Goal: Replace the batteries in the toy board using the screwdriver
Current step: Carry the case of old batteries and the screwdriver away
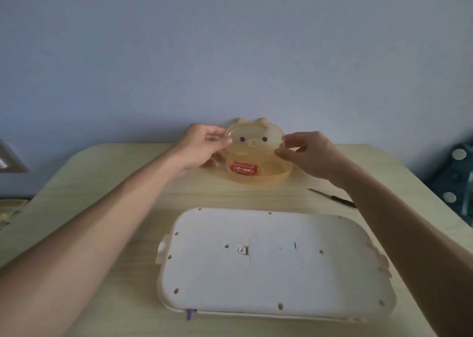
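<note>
Gripping the bear-faced lid (254, 138) from both sides at the far edge of the table (76, 195): left hand (202, 146) with thumb and fingertips pinched on the lid's left rim, right hand (311, 154) with thumb and forefinger pinched on its right rim. Tilted up over the translucent orange box (258, 174), lid hinged open, face toward the camera. Lying inside the box, on the left, red batteries (243, 169); count hard to tell. Resting face down close to the camera, well apart from the box, white toy board (276, 262), battery cover closed at its middle. Peeking out beside the right forearm, dark screwdriver (330, 197), flat on the table, untouched.
</note>
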`<state>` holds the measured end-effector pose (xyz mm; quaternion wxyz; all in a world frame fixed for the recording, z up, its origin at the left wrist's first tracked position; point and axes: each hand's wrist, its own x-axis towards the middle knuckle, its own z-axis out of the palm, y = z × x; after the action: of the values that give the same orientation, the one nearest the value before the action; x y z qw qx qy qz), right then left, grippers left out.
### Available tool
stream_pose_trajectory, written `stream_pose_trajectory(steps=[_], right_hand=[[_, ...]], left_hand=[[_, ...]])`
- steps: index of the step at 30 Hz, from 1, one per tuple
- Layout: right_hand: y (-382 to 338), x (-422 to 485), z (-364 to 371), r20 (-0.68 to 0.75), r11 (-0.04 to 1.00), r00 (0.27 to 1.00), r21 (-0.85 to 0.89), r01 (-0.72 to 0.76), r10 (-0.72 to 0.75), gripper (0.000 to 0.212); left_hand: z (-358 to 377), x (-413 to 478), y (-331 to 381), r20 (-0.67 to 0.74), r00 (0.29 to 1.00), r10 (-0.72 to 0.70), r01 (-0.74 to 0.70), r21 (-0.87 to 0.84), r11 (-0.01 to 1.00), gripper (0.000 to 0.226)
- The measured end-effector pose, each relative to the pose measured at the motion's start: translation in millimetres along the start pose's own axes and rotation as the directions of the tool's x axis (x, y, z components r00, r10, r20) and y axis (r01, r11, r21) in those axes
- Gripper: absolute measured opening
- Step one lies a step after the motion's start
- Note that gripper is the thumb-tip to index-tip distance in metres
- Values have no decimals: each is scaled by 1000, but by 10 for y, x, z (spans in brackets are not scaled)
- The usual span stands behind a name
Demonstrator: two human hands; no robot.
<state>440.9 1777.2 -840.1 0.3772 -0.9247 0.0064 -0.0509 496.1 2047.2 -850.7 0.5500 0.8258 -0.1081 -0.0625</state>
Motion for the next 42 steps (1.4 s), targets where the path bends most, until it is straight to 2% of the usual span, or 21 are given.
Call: stream_pose_trajectory(steps=[1, 2, 5, 7, 11, 14, 19, 22, 26, 30, 36, 39, 42], right_hand=[[-3, -9, 13, -32, 999, 999, 51, 9, -7, 19], [-3, -12, 22, -66, 994, 998, 111, 9, -1, 23], [-46, -54, -38, -80, 968, 995, 249, -33, 54, 45], [-73, -92, -101, -62, 962, 997, 269, -38, 56, 55], [-38, -173, -157, -42, 984, 999, 179, 16, -9, 43], [-11, -236, -204, 19, 992, 999, 120, 29, -31, 36], [-13, -307, -224, 129, 996, 987, 9, 93, -93, 48], [-16, -307, -204, 150, 992, 982, -26, 121, -115, 52], [9, -293, -203, 142, 989, 981, -45, 140, -132, 52], [8, -286, -195, 146, 982, 978, -97, 161, -146, 55], [56, -404, -310, 163, 981, 983, -160, 106, -80, 71], [133, -519, -596, 195, 945, 980, -326, 29, 38, 60], [227, -613, -825, 219, 907, 970, -422, -3, 106, 53]], left_hand=[[7, -18, 17, -9, 1000, 9, -10, -41, 999, 36], [9, -36, 35, -19, 1000, 17, -18, -84, 996, 34], [-12, -105, 96, -9, 999, 34, -35, -188, 982, 21], [-31, -161, 136, 21, 999, 35, -29, -215, 976, 28], [-55, -217, 153, 67, 996, 60, -46, -194, 980, 35], [-74, -228, 124, 79, 992, 100, -93, -79, 992, 40], [-96, -276, 90, 228, 969, 99, -138, 160, 977, 75], [-40, -301, 85, 219, 968, 123, -170, 214, 962, 89], [23, -319, 91, 194, 971, 140, -186, 239, 953, 90], [28, -307, 108, 192, 970, 146, -203, 320, 925, 78], [33, -315, 111, 189, 971, 149, -210, 360, 909, 72], [43, -332, 123, 197, 969, 147, -213, 378, 901, 73], [74, -348, 136, 203, 970, 136, -207, 394, 895, 91]])
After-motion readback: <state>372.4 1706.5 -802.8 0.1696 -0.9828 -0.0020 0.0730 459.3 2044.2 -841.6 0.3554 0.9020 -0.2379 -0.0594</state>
